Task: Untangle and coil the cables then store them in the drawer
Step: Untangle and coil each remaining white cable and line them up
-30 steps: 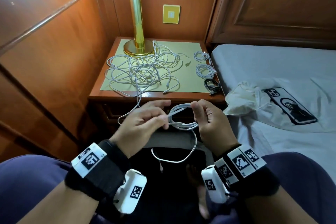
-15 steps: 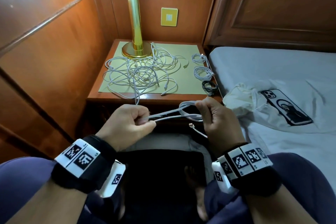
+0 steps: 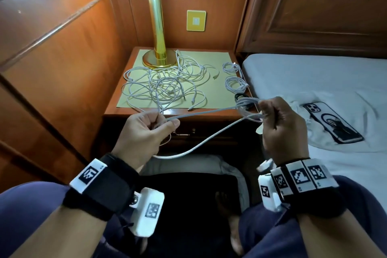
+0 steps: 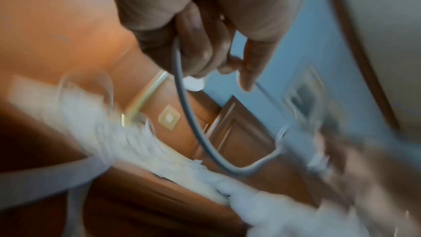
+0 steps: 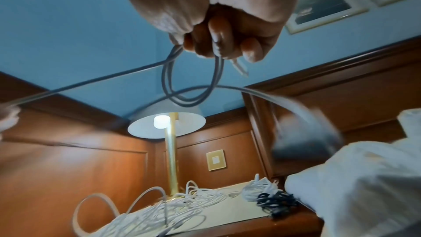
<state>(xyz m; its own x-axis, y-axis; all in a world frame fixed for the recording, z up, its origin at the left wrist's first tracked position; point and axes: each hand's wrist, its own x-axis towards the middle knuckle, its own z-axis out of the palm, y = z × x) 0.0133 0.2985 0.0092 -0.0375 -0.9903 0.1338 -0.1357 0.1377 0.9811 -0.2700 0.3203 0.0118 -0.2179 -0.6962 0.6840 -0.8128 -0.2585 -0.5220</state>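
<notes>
A white cable [image 3: 209, 114] stretches between both hands in front of the nightstand. My right hand [image 3: 278, 123] grips its small coiled loops [image 5: 191, 86], with one plug end poking out below the fingers. My left hand [image 3: 144, 130] pinches the cable's free run [image 4: 182, 100], which sags in a long loop toward my lap. A tangle of white cables [image 3: 165, 86] lies on the yellow mat of the nightstand [image 3: 117, 111]. Two coiled white cables [image 3: 235, 84] and a coiled black one [image 5: 275, 199] sit at its right edge. The closed drawer [image 3: 188, 132] is below the top.
A brass lamp [image 3: 157, 33] stands at the back of the nightstand. The bed [image 3: 314, 77] on the right carries a phone [image 3: 333, 123] and a white cloth. Wood panelling closes in the left side and back. My knees frame the bottom of the head view.
My hands have drawn apart, the left going left and the right going right and up. The cable between them has pulled out longer, and the loose end has risen from my lap.
</notes>
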